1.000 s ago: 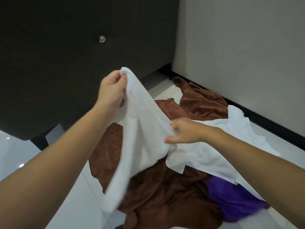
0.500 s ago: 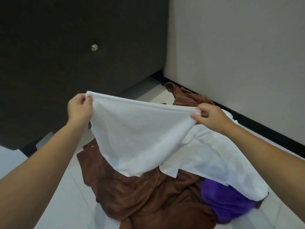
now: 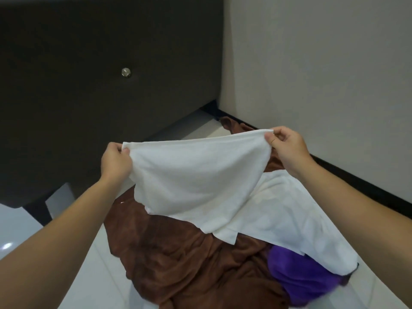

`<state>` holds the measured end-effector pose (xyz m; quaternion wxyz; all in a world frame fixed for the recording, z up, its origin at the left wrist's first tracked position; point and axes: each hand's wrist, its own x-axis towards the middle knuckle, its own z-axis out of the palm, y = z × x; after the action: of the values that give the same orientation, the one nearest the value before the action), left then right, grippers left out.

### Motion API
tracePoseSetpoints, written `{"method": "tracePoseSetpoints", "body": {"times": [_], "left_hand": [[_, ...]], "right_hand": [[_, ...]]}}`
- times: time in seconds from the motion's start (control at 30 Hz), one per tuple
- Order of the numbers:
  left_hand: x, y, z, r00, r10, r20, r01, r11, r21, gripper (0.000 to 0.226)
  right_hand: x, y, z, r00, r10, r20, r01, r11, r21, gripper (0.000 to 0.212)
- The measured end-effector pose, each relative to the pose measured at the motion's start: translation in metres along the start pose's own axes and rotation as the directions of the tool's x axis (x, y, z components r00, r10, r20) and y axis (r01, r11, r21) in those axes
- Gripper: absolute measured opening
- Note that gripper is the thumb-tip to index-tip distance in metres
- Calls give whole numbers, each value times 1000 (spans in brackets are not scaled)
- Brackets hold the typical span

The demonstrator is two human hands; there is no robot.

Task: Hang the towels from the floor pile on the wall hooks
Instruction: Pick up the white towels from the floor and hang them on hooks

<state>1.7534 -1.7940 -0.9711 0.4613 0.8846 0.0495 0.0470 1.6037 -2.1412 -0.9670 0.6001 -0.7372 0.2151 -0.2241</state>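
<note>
I hold a white towel (image 3: 196, 177) stretched by its top edge above the floor pile. My left hand (image 3: 114, 162) pinches the left corner and my right hand (image 3: 287, 148) pinches the right corner. Beneath it lies the pile: a brown towel (image 3: 178, 259), a second white towel (image 3: 296, 221) spread over it, and a purple towel (image 3: 298, 275) at the lower right. One round metal knob (image 3: 126, 72) sits on the dark panel ahead, above my left hand. No other hook shows.
A dark brown panel (image 3: 89, 108) fills the upper left, meeting a pale grey wall (image 3: 323, 74) at a corner. Black skirting (image 3: 356, 186) runs along the wall's foot. Glossy white floor tiles (image 3: 44, 224) lie to the left of the pile.
My hands moved apart and spread the white towel flat by its top edge. The right hand rose from the pile to the towel's right corner. The view tilted upward a little.
</note>
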Motion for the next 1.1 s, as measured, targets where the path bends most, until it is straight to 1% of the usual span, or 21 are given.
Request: {"method": "tracePoseSetpoints", "body": {"times": [0.07,0.2,0.23,0.3,0.33,0.37,0.4,0.47,0.5,0.53,0.57,0.63,0.7,0.77,0.87,0.97,1.1], "left_hand": [[-2,-5,1,1000,-9,5,8,995,96,11],[-6,-1,2,999,24,41,-33,975,222,18],[-7,3,5,996,60,63,-74,970,233,23],[-16,17,15,967,206,150,-230,959,167,31],[-25,27,20,930,296,218,-321,943,91,31],[-36,39,25,878,367,307,-386,922,2,29],[-47,51,29,814,409,412,-414,906,-82,26],[-67,70,35,674,430,601,-394,897,-199,20],[-72,75,37,622,436,651,-393,892,-223,15],[-75,77,39,599,442,668,-401,888,-228,10],[-75,78,40,605,446,659,-412,884,-220,11],[-74,77,44,654,450,608,-427,883,-195,18],[-73,76,46,701,459,545,-426,883,-197,19],[-70,77,46,766,440,469,-388,898,-209,19],[-64,80,41,840,396,372,-339,917,-212,22],[-62,87,34,867,392,309,-325,913,-244,25],[-53,98,18,918,342,199,-272,910,-312,27]], "right_hand": [[-6,0,10,998,24,51,-24,1000,17,16],[-16,-10,34,984,-36,175,41,999,-23,12],[-18,-13,41,978,-47,201,53,998,-20,10],[-24,-16,57,965,-57,256,60,998,-4,6],[-27,-17,64,958,-59,282,63,998,-5,5],[-31,-19,71,950,-68,305,72,997,-2,5],[-34,-21,77,943,-82,323,83,996,10,6],[-39,-24,87,934,-103,341,91,995,51,10],[-41,-26,90,934,-105,340,82,993,81,11],[-42,-27,93,938,-105,332,73,991,109,11],[-43,-27,95,944,-103,315,65,990,129,11],[-44,-24,97,956,-79,281,41,989,140,10],[-46,-19,98,960,-38,277,1,991,133,12],[-51,-11,98,943,-10,333,-23,995,94,19],[-60,2,98,889,-17,458,5,1000,28,22],[-66,16,100,856,-1,517,13,1000,-19,27],[-71,36,100,809,66,584,7,993,-121,16]]}}
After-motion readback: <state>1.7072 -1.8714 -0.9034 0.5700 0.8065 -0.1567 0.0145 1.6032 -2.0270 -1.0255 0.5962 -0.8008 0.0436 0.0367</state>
